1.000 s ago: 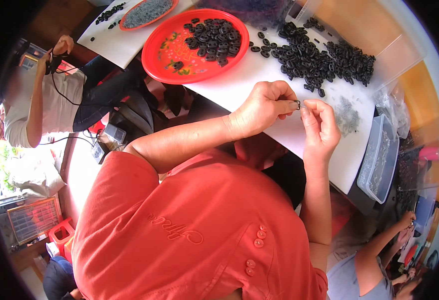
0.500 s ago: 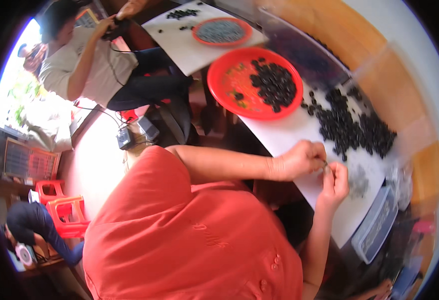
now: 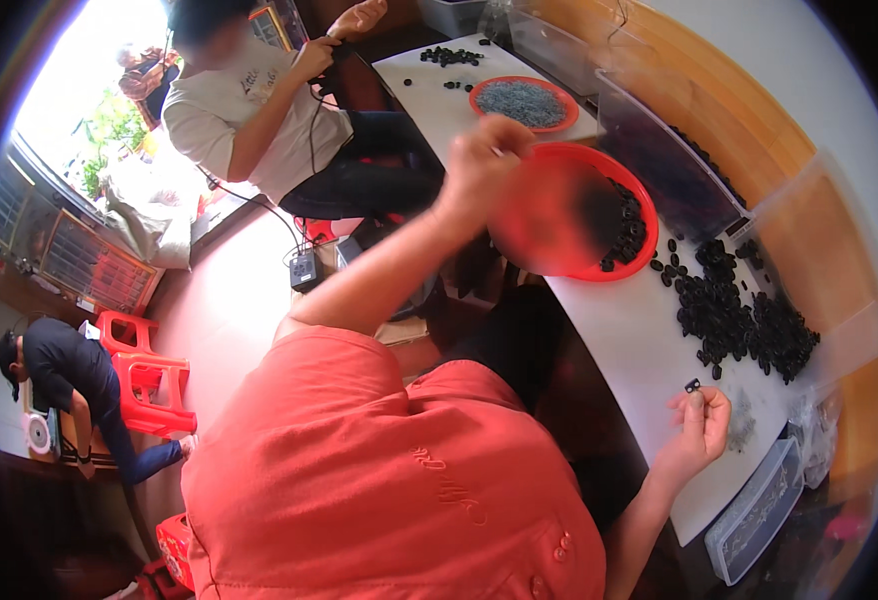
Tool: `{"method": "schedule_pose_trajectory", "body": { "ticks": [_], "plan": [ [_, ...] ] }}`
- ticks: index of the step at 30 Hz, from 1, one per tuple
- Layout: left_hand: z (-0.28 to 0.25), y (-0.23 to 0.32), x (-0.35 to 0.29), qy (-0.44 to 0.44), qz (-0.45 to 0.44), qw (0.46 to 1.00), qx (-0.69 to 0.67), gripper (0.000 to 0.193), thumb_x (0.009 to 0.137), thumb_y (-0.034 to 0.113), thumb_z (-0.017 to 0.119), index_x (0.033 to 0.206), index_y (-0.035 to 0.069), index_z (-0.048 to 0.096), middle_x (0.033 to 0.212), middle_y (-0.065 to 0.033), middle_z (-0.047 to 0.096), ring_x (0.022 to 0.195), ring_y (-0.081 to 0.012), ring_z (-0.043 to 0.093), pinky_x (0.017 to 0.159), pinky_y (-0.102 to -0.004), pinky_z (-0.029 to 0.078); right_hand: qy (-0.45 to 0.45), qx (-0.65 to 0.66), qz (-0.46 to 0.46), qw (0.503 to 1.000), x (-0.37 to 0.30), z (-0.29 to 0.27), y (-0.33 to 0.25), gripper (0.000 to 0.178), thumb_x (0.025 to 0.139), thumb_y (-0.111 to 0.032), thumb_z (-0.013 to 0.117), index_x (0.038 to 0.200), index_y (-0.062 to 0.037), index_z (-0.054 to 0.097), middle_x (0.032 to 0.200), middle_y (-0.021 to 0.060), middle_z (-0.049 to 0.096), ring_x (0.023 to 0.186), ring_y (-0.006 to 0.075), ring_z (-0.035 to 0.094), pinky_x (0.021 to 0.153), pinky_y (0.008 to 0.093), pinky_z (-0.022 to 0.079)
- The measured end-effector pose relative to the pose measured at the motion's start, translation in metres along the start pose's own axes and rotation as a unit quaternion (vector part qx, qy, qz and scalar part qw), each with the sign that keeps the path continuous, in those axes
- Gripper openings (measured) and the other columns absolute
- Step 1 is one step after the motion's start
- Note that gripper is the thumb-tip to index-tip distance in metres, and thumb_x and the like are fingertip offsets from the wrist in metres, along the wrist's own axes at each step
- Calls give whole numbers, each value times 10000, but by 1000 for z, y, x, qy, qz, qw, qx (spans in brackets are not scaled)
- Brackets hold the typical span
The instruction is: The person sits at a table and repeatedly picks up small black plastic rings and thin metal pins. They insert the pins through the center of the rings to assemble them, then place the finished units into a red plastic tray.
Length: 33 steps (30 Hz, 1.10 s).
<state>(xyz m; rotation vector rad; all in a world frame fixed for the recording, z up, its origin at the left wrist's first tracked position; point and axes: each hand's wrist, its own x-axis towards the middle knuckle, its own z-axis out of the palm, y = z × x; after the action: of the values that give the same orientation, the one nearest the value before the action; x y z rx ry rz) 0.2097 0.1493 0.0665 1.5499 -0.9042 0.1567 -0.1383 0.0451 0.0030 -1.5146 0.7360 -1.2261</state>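
A small black oval piece (image 3: pixel 693 385) stands up from the fingertips of the right hand (image 3: pixel 697 428), over the near edge of the white table (image 3: pixel 609 345); its long axis seems to slant from lower left to upper right, though it is too small to tell which end leads. Thumb and forefinger are pinched on it, the other fingers loosely curled. Just beyond lie a heap of black oval pieces (image 3: pixel 724 315) and, to the right, a scatter of tiny clear bits (image 3: pixel 742 425). The left hand (image 3: pixel 484 172) is well apart from the right, over the left rim of the round red tray (image 3: pixel 647 205), near the orange-rimmed plate (image 3: pixel 570 110). Its fingers are bent toward the thumb; whether they grip anything cannot be told. Black pieces lie along the tray's right side, and its middle is blurred.
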Motion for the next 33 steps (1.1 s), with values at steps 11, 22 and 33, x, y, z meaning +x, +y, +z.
{"method": "schedule_pose_trajectory", "body": {
  "ticks": [11, 22, 33],
  "plan": [
    [-45, -133, 33, -75, 11, 931, 356, 656, 683, -16, 493, 1327, 107, 524, 1034, -83, 710, 1063, -359, 565, 916, -453, 479, -14, -36, 4, 999, -3, -1, 2, 39, 912, -44, 556, 919, -5, 559, 745, 38, 554, 649, 83, 454, 612, 220, 364],
    [-115, -120, 207, 164, 73, 930, 320, 424, 740, 127, 705, 1125, -17, 599, 916, -185, 667, 808, -329, 627, 711, -419, 504, -25, -41, 11, 999, -7, -3, 2, 38, 885, -29, 559, 897, 7, 553, 737, 13, 515, 660, 76, 445, 615, 212, 363],
    [50, 86, -29, -416, 63, 903, -86, 90, 851, 99, 652, 877, 14, 667, 845, -21, 653, 754, -67, 591, 667, -220, 467, -7, -12, -16, 1000, -4, -3, 4, 55, 927, -71, 612, 939, -19, 600, 789, -6, 595, 665, 52, 528, 572, 195, 386]
  ]
}}
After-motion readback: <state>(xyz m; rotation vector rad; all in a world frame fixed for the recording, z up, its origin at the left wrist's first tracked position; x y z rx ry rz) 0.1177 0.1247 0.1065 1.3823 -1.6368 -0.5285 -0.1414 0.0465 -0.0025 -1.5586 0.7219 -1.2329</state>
